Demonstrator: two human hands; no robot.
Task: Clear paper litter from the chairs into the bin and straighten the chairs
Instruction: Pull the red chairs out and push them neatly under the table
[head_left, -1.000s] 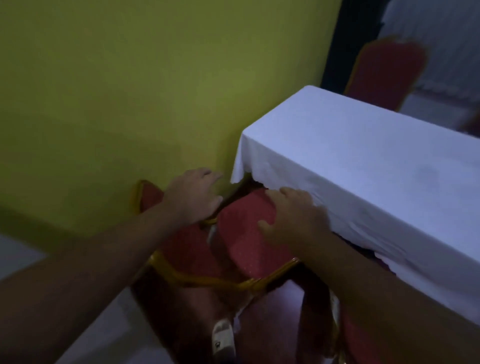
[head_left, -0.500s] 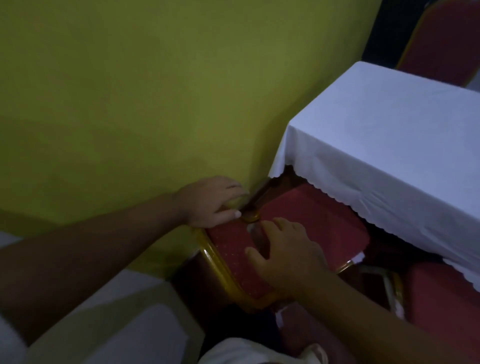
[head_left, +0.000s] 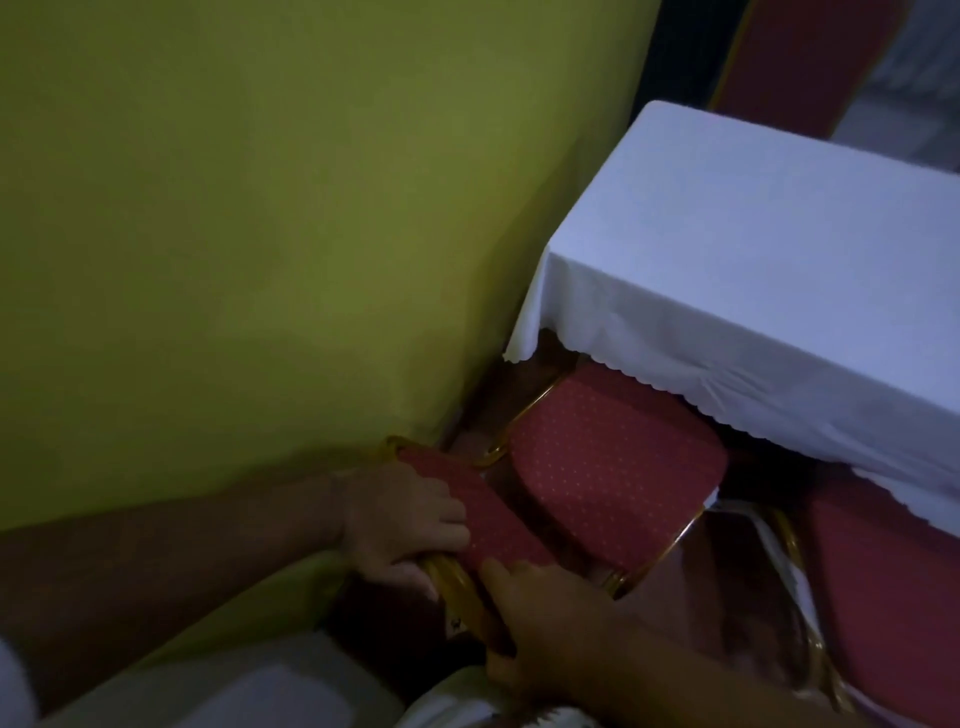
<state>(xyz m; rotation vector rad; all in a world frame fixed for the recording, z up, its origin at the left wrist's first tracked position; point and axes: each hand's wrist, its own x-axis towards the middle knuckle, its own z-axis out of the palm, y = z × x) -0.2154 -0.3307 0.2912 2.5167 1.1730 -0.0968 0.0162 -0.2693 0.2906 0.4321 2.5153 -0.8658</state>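
A red dotted chair with a gold frame stands against the yellow wall; its seat (head_left: 618, 483) is partly tucked under the tablecloth's edge. My left hand (head_left: 402, 519) grips the top of the chair's backrest (head_left: 488, 512), fingers on the red fabric and thumb under the gold rail. Lower on the same backrest, my right hand (head_left: 545, 618) holds the rail from the near side. A second red chair (head_left: 883, 587) stands to the right, also partly under the cloth. I see no paper litter and no bin.
A yellow-green wall (head_left: 260, 234) fills the left. A table under a white scalloped cloth (head_left: 779, 270) takes the right. Another red chair back (head_left: 800, 57) shows beyond the table. Pale floor (head_left: 234, 691) lies at the bottom left.
Both hands have slid down and toward me along the backrest to grip its gold rail. The chair now sits closer to the wall, with its seat further under the tablecloth.
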